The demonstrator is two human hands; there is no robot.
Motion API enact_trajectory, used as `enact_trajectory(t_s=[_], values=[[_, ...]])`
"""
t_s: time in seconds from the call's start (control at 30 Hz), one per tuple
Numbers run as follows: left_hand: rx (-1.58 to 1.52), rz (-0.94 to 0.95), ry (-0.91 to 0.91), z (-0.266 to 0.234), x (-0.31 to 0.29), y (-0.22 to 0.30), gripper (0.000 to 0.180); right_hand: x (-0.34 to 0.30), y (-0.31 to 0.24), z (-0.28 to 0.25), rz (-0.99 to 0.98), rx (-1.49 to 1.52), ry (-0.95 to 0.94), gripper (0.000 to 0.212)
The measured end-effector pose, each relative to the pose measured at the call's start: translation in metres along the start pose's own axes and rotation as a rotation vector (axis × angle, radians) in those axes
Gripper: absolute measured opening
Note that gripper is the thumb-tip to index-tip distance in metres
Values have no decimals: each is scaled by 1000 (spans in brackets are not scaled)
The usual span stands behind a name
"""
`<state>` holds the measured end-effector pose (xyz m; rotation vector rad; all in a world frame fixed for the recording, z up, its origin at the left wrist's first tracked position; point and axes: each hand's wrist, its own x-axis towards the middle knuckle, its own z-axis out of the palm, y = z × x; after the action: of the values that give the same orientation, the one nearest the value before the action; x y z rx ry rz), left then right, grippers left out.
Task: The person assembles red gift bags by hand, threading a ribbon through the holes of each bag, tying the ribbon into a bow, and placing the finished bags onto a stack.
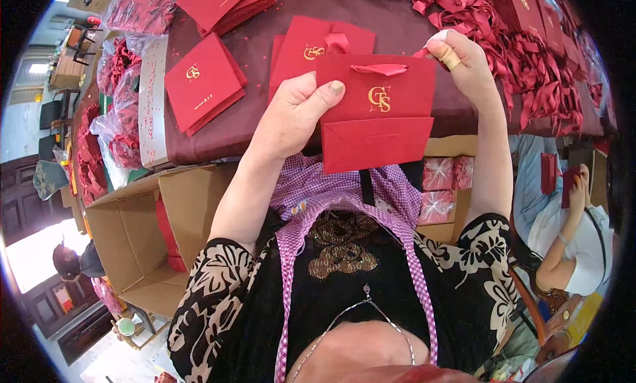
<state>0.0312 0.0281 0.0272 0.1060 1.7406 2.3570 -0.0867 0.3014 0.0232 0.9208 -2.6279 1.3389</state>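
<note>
A small red paper gift bag [377,141] with a gold emblem hangs in front of me, its bottom folded flat. My left hand [295,111] is closed on the bag's upper left edge, thumb on the front. A red satin ribbon [381,69] runs through the bag's top as a handle. At the upper right corner my right hand [464,61] pinches a short end of red ribbon. Tan tape wraps its thumb, and a white covering sits on a finger. Just behind the bag lie more flat red bags [291,58].
Stacked red bags [205,85] lie on the dark red tablecloth [281,18], left. Loose red ribbons [536,91] heap at right. An open cardboard box [129,230] stands below left; wrapped pink packs [437,206] sit under the table. A co-worker [583,237] sits right.
</note>
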Motion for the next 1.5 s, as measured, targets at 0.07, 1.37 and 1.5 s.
enact_trajectory(t_s=[0.07, 1.37, 1.5], values=[[-37, 1, -3, 3, 1, 0, 25, -1, 1, 0, -34, -42, 44, 21], [664, 497, 560, -8, 35, -12, 22, -56, -70, 83, 170, 687, 100, 36], [662, 499, 558, -3, 38, -10, 24, -54, -66, 82, 144, 624, 91, 35]])
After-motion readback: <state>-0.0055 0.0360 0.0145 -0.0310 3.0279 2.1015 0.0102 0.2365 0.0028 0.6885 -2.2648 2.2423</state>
